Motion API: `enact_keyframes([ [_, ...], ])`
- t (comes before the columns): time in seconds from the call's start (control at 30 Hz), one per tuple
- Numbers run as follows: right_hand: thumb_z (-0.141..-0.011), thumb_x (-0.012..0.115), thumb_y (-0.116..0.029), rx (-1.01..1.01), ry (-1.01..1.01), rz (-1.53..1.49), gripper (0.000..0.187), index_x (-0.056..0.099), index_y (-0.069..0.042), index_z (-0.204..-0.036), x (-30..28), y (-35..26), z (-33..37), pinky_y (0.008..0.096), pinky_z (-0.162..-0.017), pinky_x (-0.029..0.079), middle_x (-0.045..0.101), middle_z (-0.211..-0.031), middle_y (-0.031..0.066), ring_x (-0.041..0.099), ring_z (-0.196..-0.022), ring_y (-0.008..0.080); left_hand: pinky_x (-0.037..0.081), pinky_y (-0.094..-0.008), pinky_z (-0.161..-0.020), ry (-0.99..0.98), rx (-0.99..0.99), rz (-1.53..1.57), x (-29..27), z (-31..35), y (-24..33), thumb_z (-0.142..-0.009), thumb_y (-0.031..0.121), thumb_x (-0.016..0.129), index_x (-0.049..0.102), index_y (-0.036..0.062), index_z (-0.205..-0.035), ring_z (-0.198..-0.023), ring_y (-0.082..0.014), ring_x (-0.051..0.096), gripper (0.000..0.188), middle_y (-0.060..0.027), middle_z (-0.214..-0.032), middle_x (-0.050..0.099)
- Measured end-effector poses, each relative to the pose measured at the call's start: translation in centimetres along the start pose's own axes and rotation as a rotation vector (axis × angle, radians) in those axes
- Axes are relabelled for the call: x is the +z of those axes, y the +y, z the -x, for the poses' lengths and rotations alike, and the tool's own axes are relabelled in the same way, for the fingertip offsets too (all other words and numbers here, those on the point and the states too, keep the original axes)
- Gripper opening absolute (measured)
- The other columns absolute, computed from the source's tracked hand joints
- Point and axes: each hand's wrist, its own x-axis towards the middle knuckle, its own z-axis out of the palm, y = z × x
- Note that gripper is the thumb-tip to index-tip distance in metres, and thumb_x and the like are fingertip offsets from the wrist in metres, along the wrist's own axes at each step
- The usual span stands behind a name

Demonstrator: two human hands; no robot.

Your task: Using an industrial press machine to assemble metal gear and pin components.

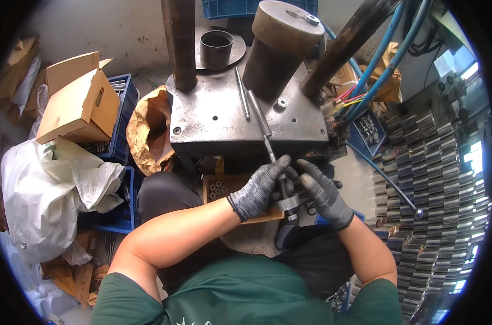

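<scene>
Wearing a grey glove, my left hand (258, 189) is closed around a slim metal rod (269, 149), held tilted over the front edge of the steel machine table (202, 130). The rod's upper end lies near a thicker metal bar (260, 114) on the table; whether they are joined I cannot tell. Below the fingers, a shiny metal cylinder (289, 205) shows at the rod's lower end. My right hand (328, 197), also gloved, is beside the rod with its fingers stretched out and apart. Another thin rod (242, 95) and a small metal ring (280, 103) lie on the table.
Steel columns (179, 43) and a thick cylindrical block (281, 40) rise from the table. Beneath it is a wooden box (216, 189) with small rings. Cardboard box (75, 103), paper sack (151, 130) and white bag (56, 184) stand left; stacked metal cylinders (430, 206) fill the right.
</scene>
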Motion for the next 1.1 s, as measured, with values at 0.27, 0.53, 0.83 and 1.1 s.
enact_keyframes([
  [0.27,-0.103,0.051,-0.056,0.154,-0.195,-0.602,0.065,0.047,-0.010,-0.149,1.7,0.9,-0.3,0.0371,-0.085,0.057,0.064,-0.119,0.0072,0.067,-0.097,0.0184,0.057,-0.0291,-0.080,-0.091,0.278,0.084,-0.6,-0.9,0.0,-0.096,0.029,0.069,0.055,0.0005,-0.127,-0.089,-0.0170,0.069,0.044,-0.0092,-0.092,0.071],
  [0.53,-0.097,0.064,-0.039,0.209,-0.147,-0.828,0.045,0.061,-0.006,-0.127,-0.5,2.5,-0.6,0.0396,-0.079,0.059,0.071,-0.110,0.0094,0.069,-0.084,0.0218,0.055,-0.0324,-0.091,0.111,0.586,-0.355,0.3,-1.0,-0.3,-0.095,0.011,0.068,0.048,0.0041,-0.139,-0.109,-0.0181,0.065,0.049,-0.0107,-0.123,0.063],
  [0.83,-0.099,0.061,-0.042,0.150,-0.069,-0.861,0.051,0.059,-0.003,-0.131,-0.3,2.3,0.0,0.0382,-0.098,0.051,0.069,-0.116,0.0127,0.066,-0.105,0.0231,0.054,-0.0434,-0.088,0.051,1.264,-1.145,2.8,0.8,0.7,-0.072,0.005,0.084,0.067,0.0088,-0.114,-0.106,-0.0339,0.063,0.045,-0.0128,-0.118,0.065],
  [1.1,-0.103,0.061,-0.037,0.167,-0.085,-0.958,0.032,0.066,-0.012,-0.122,0.0,2.9,-0.2,0.0345,-0.088,0.053,0.069,-0.105,0.0021,0.064,-0.100,0.0151,0.054,-0.0388,-0.085,0.008,1.320,-1.200,2.1,0.2,0.3,-0.073,-0.002,0.083,0.069,0.0091,-0.106,-0.102,-0.0291,0.065,0.037,-0.0100,-0.112,0.066],
])
